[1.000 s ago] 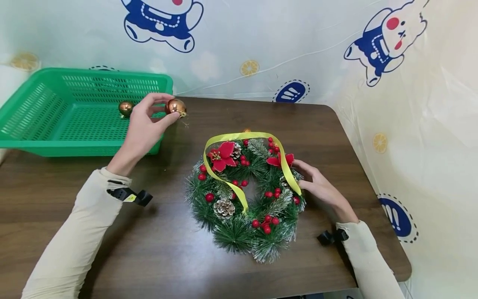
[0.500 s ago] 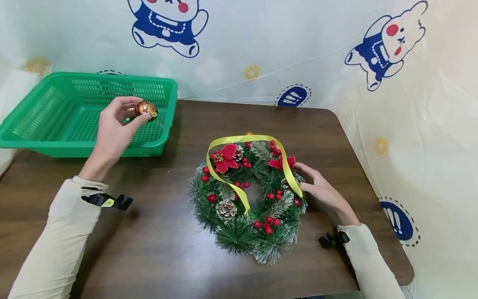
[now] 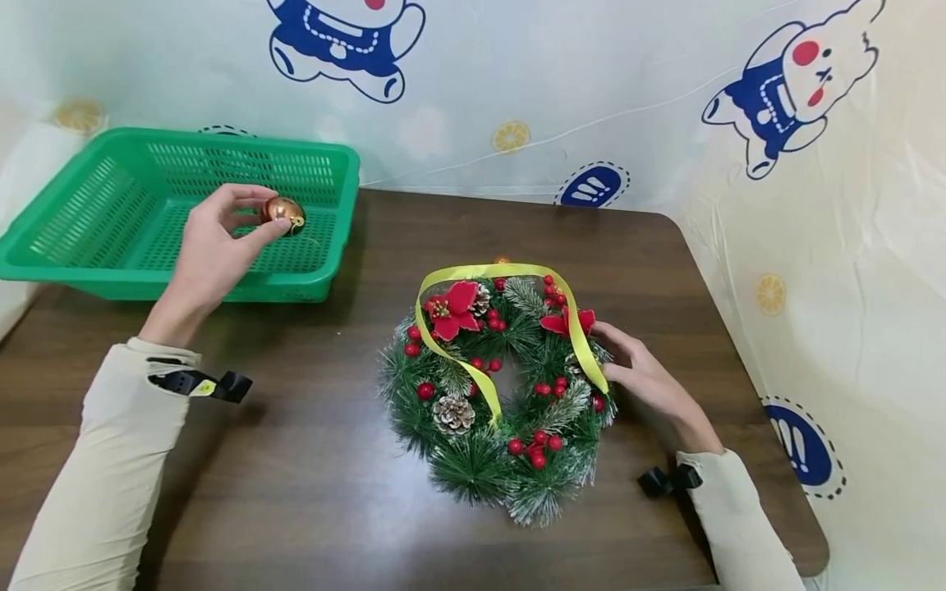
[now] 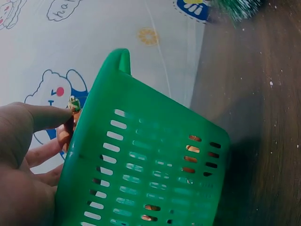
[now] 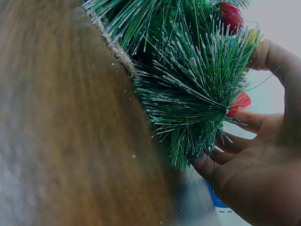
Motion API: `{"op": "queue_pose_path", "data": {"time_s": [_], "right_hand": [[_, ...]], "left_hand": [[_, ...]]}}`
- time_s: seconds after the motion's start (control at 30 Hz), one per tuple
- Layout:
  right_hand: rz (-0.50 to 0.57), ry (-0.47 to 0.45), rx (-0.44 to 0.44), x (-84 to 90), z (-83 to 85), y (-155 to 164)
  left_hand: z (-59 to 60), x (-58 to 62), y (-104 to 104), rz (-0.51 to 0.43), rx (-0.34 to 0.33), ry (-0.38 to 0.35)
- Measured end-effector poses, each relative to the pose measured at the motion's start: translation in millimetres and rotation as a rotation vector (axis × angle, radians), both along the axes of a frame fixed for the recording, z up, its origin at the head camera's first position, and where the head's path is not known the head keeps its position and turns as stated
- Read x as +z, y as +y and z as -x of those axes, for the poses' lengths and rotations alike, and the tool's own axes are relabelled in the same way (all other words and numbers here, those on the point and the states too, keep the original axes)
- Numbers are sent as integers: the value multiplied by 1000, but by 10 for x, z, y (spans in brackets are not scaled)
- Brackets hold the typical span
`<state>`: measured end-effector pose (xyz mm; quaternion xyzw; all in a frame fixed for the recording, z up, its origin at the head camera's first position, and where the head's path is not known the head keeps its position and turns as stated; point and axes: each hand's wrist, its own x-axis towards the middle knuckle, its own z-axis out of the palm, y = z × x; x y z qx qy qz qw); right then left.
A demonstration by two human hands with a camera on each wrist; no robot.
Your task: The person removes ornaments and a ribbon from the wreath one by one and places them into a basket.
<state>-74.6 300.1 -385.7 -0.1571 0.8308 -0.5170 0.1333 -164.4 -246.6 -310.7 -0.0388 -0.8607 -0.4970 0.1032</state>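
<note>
My left hand [image 3: 214, 246] pinches a shiny copper bauble [image 3: 282, 212] between thumb and fingers, over the inside of the green plastic basket [image 3: 81, 205]. In the left wrist view, that hand [image 4: 28, 155] sits behind the basket's slotted wall [image 4: 141, 160], with the bauble mostly hidden. A green pine wreath [image 3: 495, 394] with red berries, pine cones, red flowers and a yellow ribbon [image 3: 488, 275] lies flat mid-table. My right hand [image 3: 643, 377] rests against the wreath's right edge, its fingers curled on the branches [image 5: 197, 94].
The brown wooden table [image 3: 296, 460] ends in a rounded corner at the front right. A cartoon-printed plastic sheet [image 3: 665, 107] hangs behind and to the right. Black straps [image 3: 665, 480] sit on both cream sleeves.
My left hand has carried the copper bauble leftward from beyond the basket's right corner to over the basket's inside. A second bauble seen in the basket earlier is hidden now. The right hand stayed on the wreath.
</note>
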Motion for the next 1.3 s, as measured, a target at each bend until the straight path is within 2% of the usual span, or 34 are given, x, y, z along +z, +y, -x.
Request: {"op": "queue_pose_path", "data": {"time_s": [0.23,0.7,1.07,1.3], "right_hand": [[16,-7,5,9,5,2],[27,-9,24,-15,17,2],[23,-8,9,0,14,2],[15,-13,4,9,14,-3]], "left_hand": [[1,27,-23,-5,-17,-58],[8,1,-26,20,-26,-59],[2,41,-4,124,-37,-79],[4,30,5,154,-42,-69]]}}
